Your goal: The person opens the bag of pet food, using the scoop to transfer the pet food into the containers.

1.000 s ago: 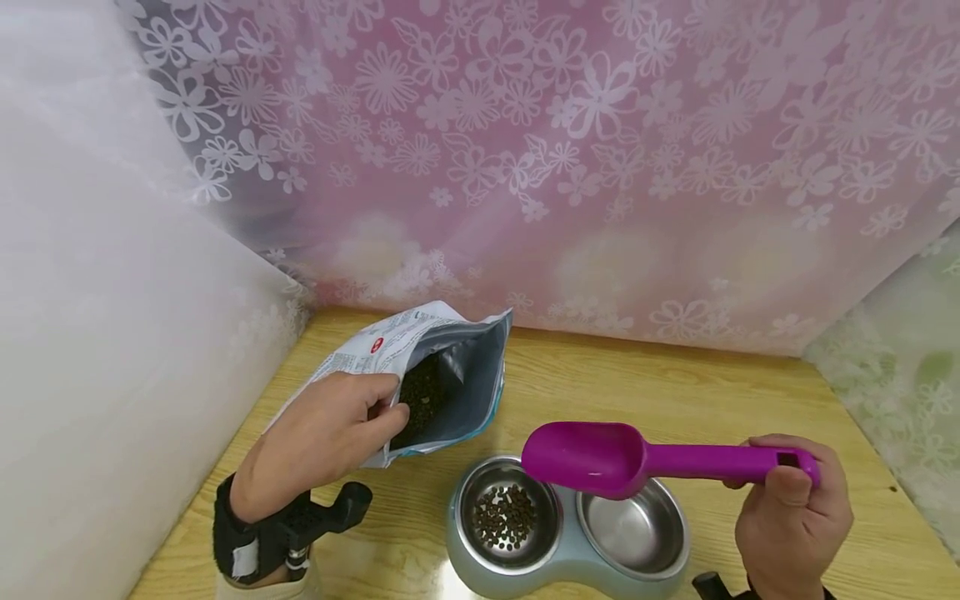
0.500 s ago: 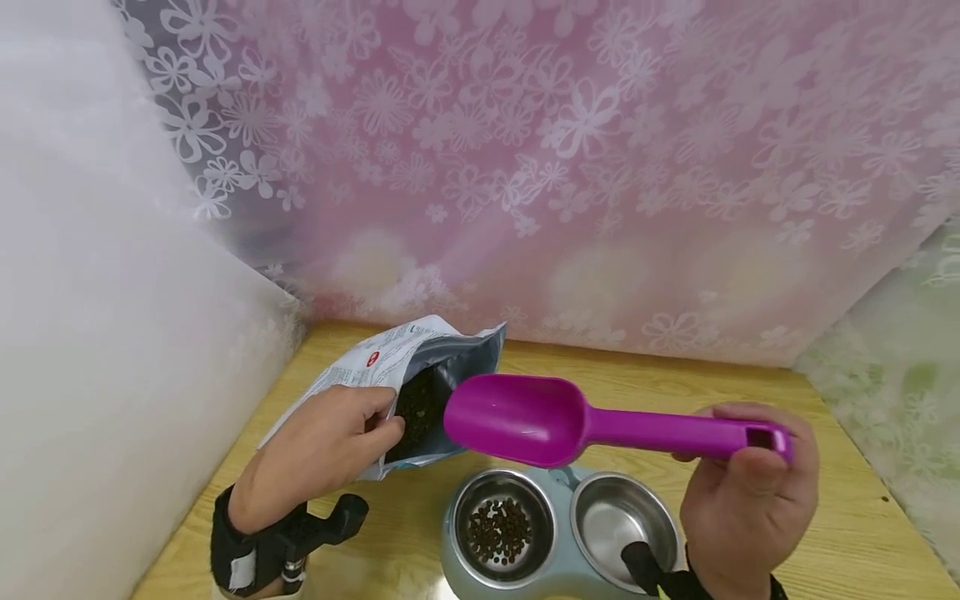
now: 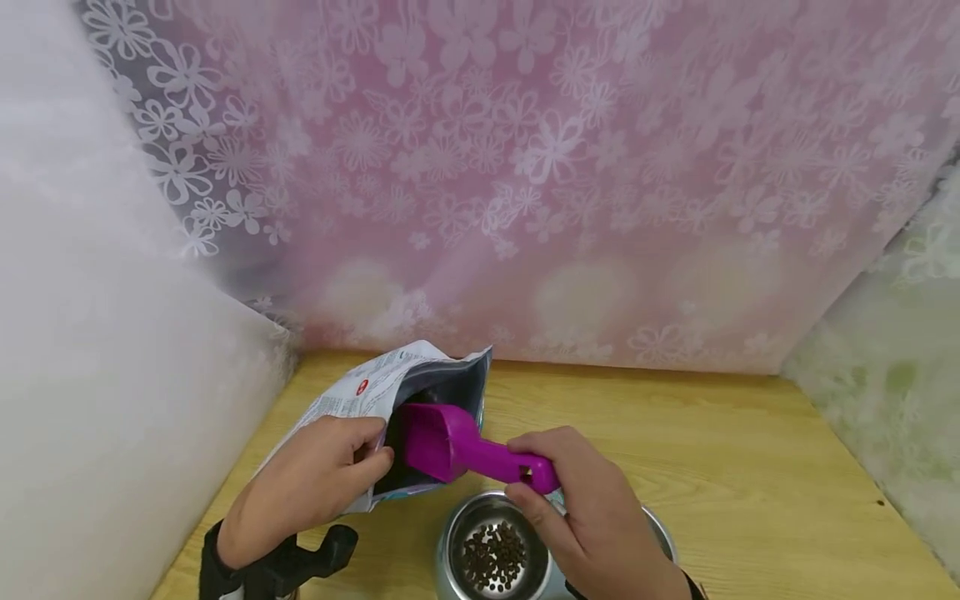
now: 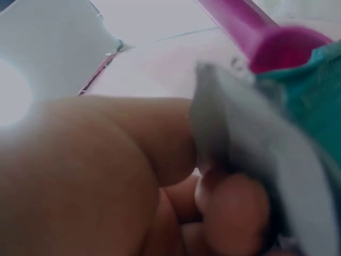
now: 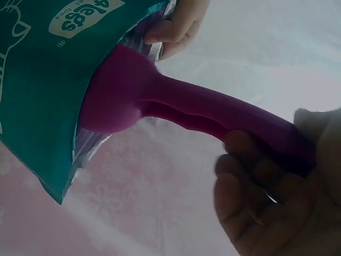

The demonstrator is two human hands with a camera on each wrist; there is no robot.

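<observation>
My left hand [image 3: 318,471] pinches the near edge of an opened pet food bag [image 3: 360,387], which leans with its mouth facing right. The bag's teal front [image 5: 48,80] shows in the right wrist view. My right hand [image 3: 592,508] grips the handle end of a purple scoop [image 3: 442,442]. The scoop's bowl is partly inside the bag's mouth, its tip hidden there. Below, a double pet bowl has brown kibble [image 3: 495,557] in its left steel bowl [image 3: 453,542]. My right hand and wrist cover most of the right steel bowl [image 3: 660,533].
The wooden tabletop [image 3: 720,467] extends to the right. A pink flowered sheet [image 3: 525,208] hangs behind it, with a white sheet [image 3: 112,333] on the left and a green patterned one [image 3: 885,358] on the right.
My right hand has moved left with the scoop, from above the bowls into the bag's mouth, and has turned over the handle. My left hand keeps its hold on the bag.
</observation>
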